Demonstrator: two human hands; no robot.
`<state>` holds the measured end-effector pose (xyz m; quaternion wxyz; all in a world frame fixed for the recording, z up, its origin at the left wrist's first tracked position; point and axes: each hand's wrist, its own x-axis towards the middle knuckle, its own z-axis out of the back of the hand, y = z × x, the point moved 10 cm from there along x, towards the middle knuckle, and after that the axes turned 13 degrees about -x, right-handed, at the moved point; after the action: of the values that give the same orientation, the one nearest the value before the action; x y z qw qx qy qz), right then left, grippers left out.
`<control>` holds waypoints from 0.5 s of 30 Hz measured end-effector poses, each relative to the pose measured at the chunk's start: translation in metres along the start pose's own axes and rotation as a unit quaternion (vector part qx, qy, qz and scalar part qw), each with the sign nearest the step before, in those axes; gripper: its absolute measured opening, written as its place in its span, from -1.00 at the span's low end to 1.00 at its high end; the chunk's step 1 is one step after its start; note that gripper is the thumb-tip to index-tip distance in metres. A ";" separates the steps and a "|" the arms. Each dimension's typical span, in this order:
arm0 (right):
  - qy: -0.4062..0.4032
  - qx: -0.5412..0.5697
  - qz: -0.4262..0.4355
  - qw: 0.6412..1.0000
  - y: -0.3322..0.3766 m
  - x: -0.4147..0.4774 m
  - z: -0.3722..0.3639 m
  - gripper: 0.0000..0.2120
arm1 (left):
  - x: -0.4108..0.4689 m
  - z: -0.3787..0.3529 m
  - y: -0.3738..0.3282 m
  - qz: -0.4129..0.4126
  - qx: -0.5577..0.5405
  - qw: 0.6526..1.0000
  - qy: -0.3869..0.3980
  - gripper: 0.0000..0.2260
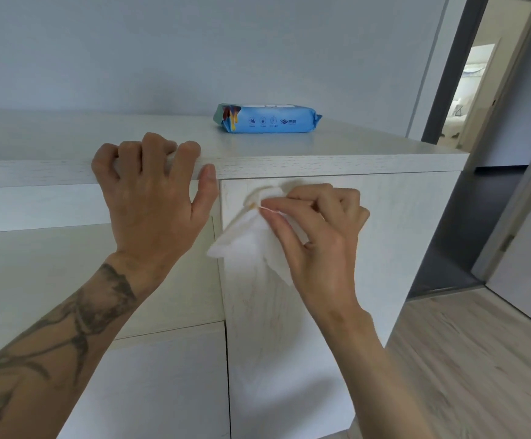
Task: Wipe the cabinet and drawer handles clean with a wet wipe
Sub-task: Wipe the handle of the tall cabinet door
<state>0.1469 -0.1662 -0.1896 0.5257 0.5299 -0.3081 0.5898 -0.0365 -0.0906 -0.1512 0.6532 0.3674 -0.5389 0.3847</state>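
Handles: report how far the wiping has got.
Done: one white wipe is out of the blue pack. In hand: the right hand pinches it around the cabinet door's handle while the left hand grips the cabinet top. Left: no telling which other handles are clean.

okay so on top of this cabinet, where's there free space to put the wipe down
The cabinet top is bare left of the blue wipe pack, back to the wall, and also between the pack and the front edge. To the pack's right is a narrower strip. The front edge is taken where the left hand grips it.
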 end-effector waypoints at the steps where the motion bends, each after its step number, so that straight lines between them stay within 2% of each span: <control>1: -0.006 -0.005 0.001 1.000 -0.005 -0.001 0.002 -0.90 | 0.000 0.001 0.001 0.001 0.003 1.000 -0.002 -0.70; 7: -0.054 -0.022 -0.096 0.994 -0.076 -0.006 0.044 -0.93 | 0.001 0.001 -0.002 0.011 -0.001 1.000 0.004 -0.69; 11: -0.032 0.032 -0.038 0.998 -0.019 -0.005 0.020 -0.90 | 0.001 0.000 -0.001 0.013 -0.002 1.000 0.008 -0.69; 15: -0.012 0.014 0.017 1.000 0.010 -0.006 -0.010 -0.88 | 0.000 -0.001 0.000 0.009 -0.003 1.000 0.007 -0.69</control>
<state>0.1334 -0.1617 -0.1961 0.5046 0.5391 -0.3147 0.5965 -0.0361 -0.0903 -0.1513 0.6546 0.3576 -0.5389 0.3913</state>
